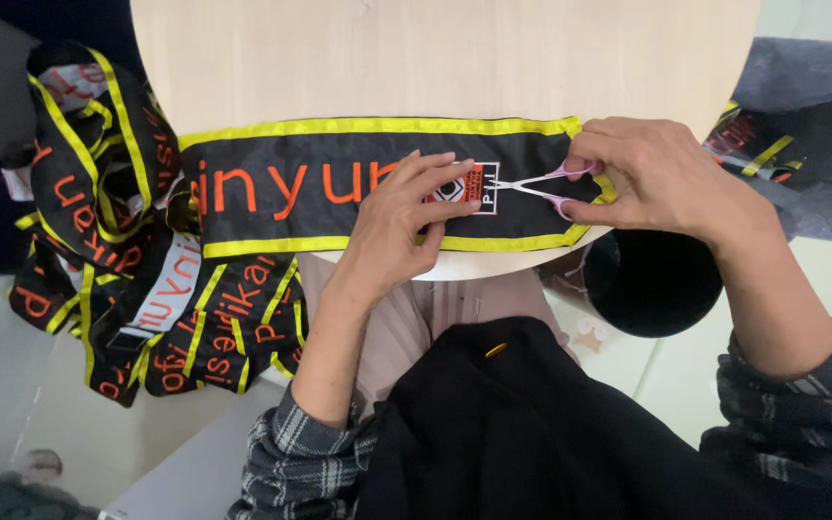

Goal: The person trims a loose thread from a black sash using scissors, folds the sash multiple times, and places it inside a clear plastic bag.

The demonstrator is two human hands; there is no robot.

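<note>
Left hand: the left hand [404, 214] is lying palm down on the black sash [339, 183], fingers loosely spread and pressing the cloth flat, fingertips [464, 204] touching the small red and white emblem [469, 185].
Right hand: the right hand [652, 173] is curling around the pink handles of the small scissors [541, 188], thumb and fingers pinching the loops, at 3 o'clock from the left hand.
Scissors: the blades are pointing toward 9 o'clock, slightly parted, tips meeting the emblem's edge.
Sash: it is stretching flat across the near edge of the round wooden table [435, 58], yellow trim along both long sides, orange letters on it.
Pile: more sash [98, 231] is bunching and hanging off the table at 9 o'clock.
Lap: a black garment [532, 433] is lying at 6 o'clock.
</note>
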